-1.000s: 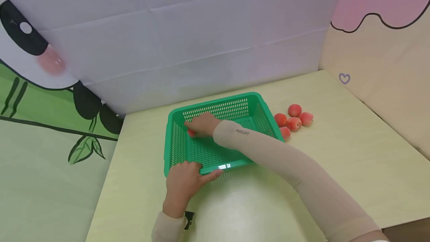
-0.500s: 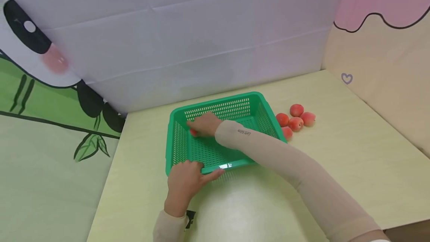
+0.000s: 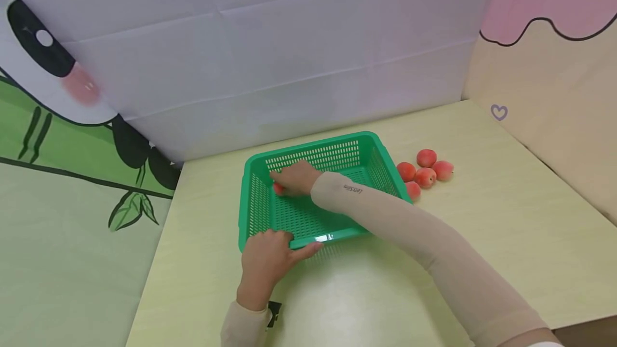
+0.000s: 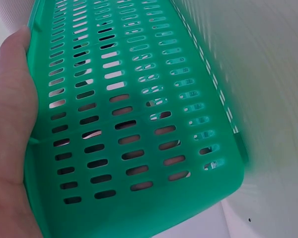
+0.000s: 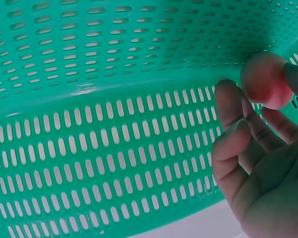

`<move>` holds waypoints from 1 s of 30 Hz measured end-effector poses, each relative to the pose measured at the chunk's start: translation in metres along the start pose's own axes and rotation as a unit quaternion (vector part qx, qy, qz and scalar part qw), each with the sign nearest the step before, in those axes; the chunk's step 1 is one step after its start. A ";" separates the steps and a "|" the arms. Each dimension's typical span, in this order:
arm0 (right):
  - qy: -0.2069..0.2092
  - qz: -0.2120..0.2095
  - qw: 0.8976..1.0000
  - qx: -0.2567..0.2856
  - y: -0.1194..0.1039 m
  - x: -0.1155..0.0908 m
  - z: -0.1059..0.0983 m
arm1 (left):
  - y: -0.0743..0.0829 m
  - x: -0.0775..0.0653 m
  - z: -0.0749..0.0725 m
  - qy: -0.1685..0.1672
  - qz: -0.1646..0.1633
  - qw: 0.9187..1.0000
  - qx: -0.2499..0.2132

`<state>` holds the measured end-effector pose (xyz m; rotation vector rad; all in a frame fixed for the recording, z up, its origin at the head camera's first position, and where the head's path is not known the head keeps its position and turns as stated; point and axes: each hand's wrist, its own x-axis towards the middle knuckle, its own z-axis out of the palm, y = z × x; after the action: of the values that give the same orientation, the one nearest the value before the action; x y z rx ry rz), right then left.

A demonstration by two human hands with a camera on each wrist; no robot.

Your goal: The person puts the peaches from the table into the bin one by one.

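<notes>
A green slotted plastic basket [image 3: 308, 146] stands on the table. My left hand [image 3: 267, 261] grips its near left rim, fingers curled over the edge and thumb lying along the outside. In the left wrist view that hand [image 4: 12, 124] lies against the basket's upper edge. My right hand [image 3: 299, 176] reaches down into the basket's far left part. It holds a reddish peach [image 5: 265, 82] between thumb and fingers, close to the basket's floor and wall in the right wrist view. From the head, most of this peach is hidden by the hand.
Several peaches [image 3: 426, 178] lie in a cluster on the table, just right of the basket. The pale table [image 3: 501, 218] meets an upright white cloth [image 3: 299, 58] behind the basket. A printed panel [image 3: 140, 250] borders the left side.
The head view has shifted very slightly. Both hands, the basket and the peaches keep the same places relative to each other.
</notes>
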<state>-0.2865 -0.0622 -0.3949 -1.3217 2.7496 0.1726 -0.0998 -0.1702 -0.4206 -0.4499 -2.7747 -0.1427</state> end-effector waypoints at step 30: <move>0.178 -0.033 0.979 0.097 -0.010 -0.108 -0.092 | 0.000 0.000 0.004 0.030 0.000 0.999 -0.029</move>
<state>-0.2139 0.0026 -0.2912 -1.5118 2.9006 -0.3642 -0.1007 -0.1698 -0.4240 -0.4525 -2.7176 -0.2334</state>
